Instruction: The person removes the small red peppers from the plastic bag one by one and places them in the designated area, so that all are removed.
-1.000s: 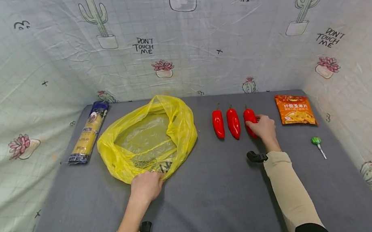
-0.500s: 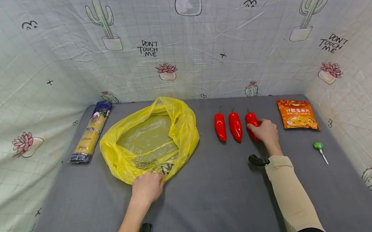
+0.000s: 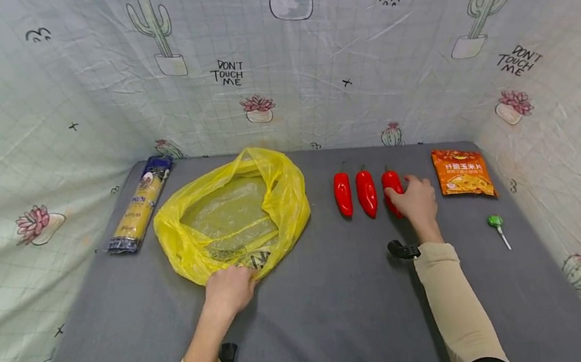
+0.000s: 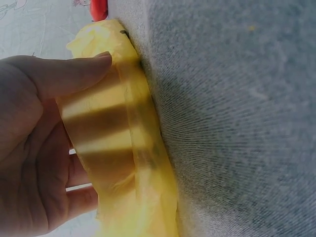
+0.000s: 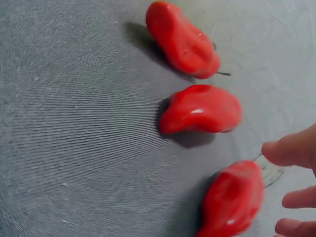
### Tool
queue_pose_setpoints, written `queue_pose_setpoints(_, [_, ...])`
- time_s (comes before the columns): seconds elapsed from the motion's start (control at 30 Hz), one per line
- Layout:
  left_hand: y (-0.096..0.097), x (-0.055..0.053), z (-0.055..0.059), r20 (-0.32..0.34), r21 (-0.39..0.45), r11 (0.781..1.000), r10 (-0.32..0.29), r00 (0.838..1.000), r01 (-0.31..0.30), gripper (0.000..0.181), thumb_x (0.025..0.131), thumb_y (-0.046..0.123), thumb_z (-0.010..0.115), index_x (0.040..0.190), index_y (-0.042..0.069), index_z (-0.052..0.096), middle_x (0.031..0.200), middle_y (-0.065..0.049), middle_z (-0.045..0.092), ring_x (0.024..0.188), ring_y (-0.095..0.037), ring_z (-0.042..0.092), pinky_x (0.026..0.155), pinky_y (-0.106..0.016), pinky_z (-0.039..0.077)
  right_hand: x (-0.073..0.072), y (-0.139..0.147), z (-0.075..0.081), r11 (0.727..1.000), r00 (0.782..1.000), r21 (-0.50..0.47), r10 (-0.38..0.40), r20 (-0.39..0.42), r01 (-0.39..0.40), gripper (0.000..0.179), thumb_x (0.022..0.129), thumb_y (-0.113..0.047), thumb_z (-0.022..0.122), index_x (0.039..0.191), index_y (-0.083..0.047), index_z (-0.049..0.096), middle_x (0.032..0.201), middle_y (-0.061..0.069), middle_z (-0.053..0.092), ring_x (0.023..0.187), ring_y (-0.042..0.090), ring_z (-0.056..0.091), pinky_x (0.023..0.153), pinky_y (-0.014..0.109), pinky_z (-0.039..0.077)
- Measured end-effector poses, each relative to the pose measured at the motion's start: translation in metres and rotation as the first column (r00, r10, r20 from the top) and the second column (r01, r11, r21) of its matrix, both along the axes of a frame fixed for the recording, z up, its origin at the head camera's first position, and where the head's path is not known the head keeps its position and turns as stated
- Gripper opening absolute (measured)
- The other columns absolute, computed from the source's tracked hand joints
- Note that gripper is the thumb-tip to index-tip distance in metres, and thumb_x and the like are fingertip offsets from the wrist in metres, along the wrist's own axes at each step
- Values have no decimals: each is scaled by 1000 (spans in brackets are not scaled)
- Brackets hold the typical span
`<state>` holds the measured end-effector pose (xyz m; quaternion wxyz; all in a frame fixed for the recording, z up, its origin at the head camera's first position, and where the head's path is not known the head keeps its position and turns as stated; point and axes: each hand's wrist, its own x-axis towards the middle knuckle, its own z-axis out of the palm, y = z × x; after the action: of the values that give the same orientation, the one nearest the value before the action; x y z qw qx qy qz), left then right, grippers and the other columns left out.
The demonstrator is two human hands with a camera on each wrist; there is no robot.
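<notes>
A yellow plastic bag (image 3: 295, 206) lies with its mouth spread wide on the left half of the table. My left hand (image 3: 230, 290) pinches its near rim; in the left wrist view the thumb is on the near face of the yellow film and the fingers are behind it. Three red chili peppers stand in a row right of the bag: a left one (image 3: 343, 194), a middle one (image 3: 366, 194) and a right one (image 3: 390, 182). My right hand (image 3: 419, 205) is beside the right pepper, thumb overlapping it in the head view. The right wrist view shows those fingers spread and apart from it.
A long blue-and-yellow packet (image 3: 140, 206) lies at the back left. On the right are an orange snack packet (image 3: 464, 172) and a green lollipop (image 3: 496, 221). A patterned cloth wall (image 3: 303, 118) encloses the back and sides of the grey table (image 3: 327, 328).
My right hand has shifted slightly right relative to the right pepper, its fingers a little more spread. The left hand stays on the bag rim; the head view moves slightly.
</notes>
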<state>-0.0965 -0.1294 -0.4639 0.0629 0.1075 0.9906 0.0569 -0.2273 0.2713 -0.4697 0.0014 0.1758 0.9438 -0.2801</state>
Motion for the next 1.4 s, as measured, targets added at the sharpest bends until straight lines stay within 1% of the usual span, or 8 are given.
queue_pose_setpoints(0.1, [-1, -1, 2, 8, -10, 1000, 0, 1000, 0, 18, 93, 30, 68, 107, 25, 79, 85, -10, 75, 65, -29, 67, 53, -43, 49, 2, -4, 7, 1000, 999, 26, 9, -50, -7, 71, 94, -47, 57, 149, -5, 41, 147, 30, 41, 133, 49, 40, 105, 65, 41])
queue_pose_setpoints(0.27, [-1, -4, 7, 6, -19, 1000, -2, 1000, 2, 21, 93, 30, 67, 111, 27, 77, 87, -10, 75, 66, -29, 67, 52, -42, 48, 5, -10, 24, 997, 991, 61, 62, -116, -56, 71, 94, -46, 57, 149, -4, 41, 147, 31, 41, 132, 50, 41, 106, 65, 40])
queue_pose_setpoints(0.47, [3, -4, 9, 48, -30, 999, -13, 999, 14, 23, 94, 31, 66, 115, 30, 75, 91, -9, 76, 67, -28, 67, 52, -40, 48, 24, -23, 36, 989, 975, 58, 145, -168, -137, 67, 92, -42, 61, 146, -4, 45, 146, 31, 43, 131, 48, 44, 107, 64, 41])
queue_pose_setpoints(0.7, [5, -2, 11, 32, -23, 999, -35, 999, 35, 24, 93, 31, 68, 115, 29, 75, 98, -9, 77, 75, -30, 70, 58, -44, 51, 40, -44, 43, 968, 940, 82, 251, -233, -238, 64, 92, -37, 63, 144, -2, 47, 145, 28, 47, 130, 47, 47, 108, 62, 41])
queue_pose_setpoints(0.93, [5, -5, 17, 78, -32, 999, -30, 997, 33, 31, 93, 40, 65, 123, 31, 71, 104, -8, 77, 75, -28, 70, 55, -42, 47, 45, -53, 47, 946, 899, 134, 323, -295, -295, 62, 92, -34, 67, 142, -1, 50, 141, 27, 52, 127, 47, 51, 106, 62, 43])
queue_pose_setpoints(1.03, [3, -6, 20, 60, -20, 998, -53, 997, 54, 34, 92, 42, 67, 124, 29, 71, 104, -7, 77, 77, -27, 70, 55, -40, 47, 49, -55, 48, 930, 873, 155, 366, -321, -333, 60, 91, -30, 69, 140, -1, 52, 140, 25, 54, 128, 44, 52, 107, 60, 43])
queue_pose_setpoints(1.13, [1, -7, 21, 19, -4, 997, -83, 996, 83, 37, 90, 43, 69, 124, 27, 71, 107, -6, 77, 80, -27, 71, 57, -40, 48, 55, -58, 50, 916, 853, 161, 401, -334, -367, 59, 90, -27, 70, 141, -3, 53, 143, 22, 55, 133, 40, 52, 109, 58, 43])
queue_pose_setpoints(1.4, [1, -8, 23, -124, 60, 991, -113, 986, 122, 43, 90, 43, 69, 129, 25, 68, 124, -2, 73, 87, -28, 73, 72, -46, 55, 69, -67, 48, 881, 834, 182, 473, -285, -437, 60, 90, -27, 72, 144, -10, 52, 151, 16, 51, 140, 35, 48, 111, 55, 43])
